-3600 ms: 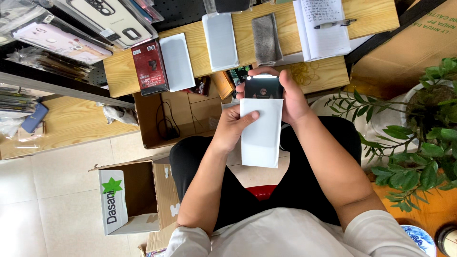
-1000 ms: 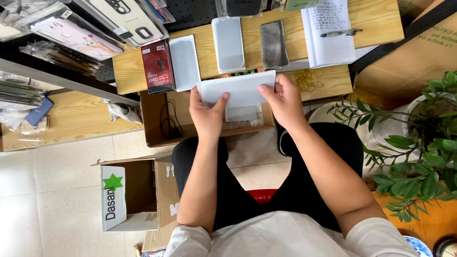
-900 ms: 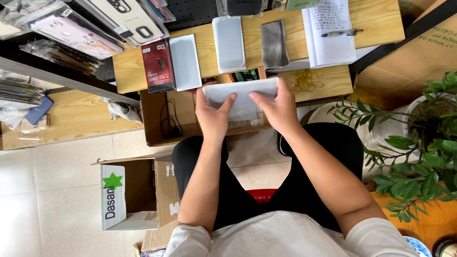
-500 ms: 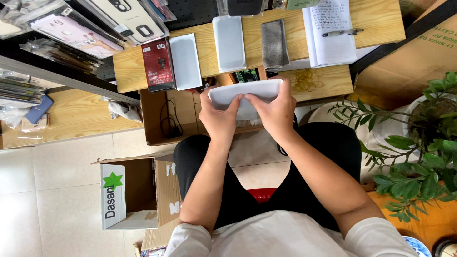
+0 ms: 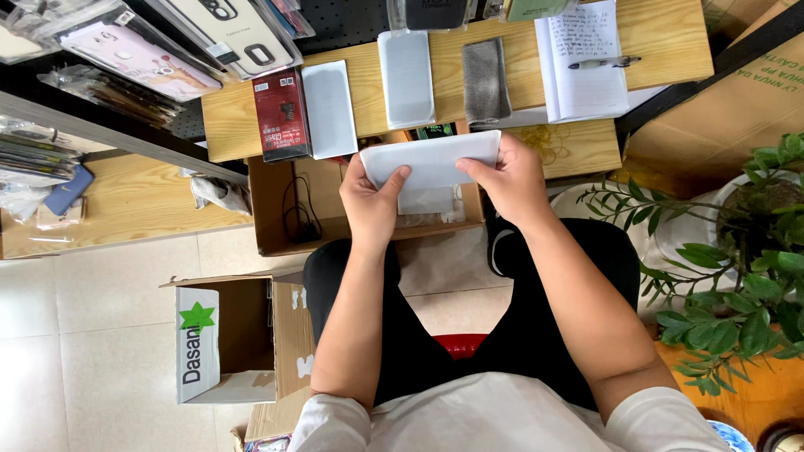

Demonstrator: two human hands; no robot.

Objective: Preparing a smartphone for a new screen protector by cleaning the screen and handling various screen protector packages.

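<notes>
A flat white box [image 5: 432,159] is held level between both hands, just in front of the wooden desk's edge [image 5: 226,125]. My left hand [image 5: 372,203] grips its left end with the thumb on top. My right hand [image 5: 507,178] holds the right end, fingers curled over the top edge. A paler piece [image 5: 425,201] shows right under the box, partly hidden. On the desk behind lie a red packet [image 5: 281,115], two white flat boxes [image 5: 329,109] [image 5: 406,79], a dark grey cloth [image 5: 487,81] and an open notebook [image 5: 578,67] with a pen [image 5: 603,62].
An open brown carton [image 5: 276,209] with a black cable stands under the desk. Another open cardboard box [image 5: 226,339] sits on the tiled floor at the left. A potted green plant [image 5: 745,251] is at the right. Packaged phone cases [image 5: 167,42] hang top left.
The white box, upright with a dark phone at its top 3.6 s ago, is now turned level and held nearer the desk edge. Over the last second it barely moved.
</notes>
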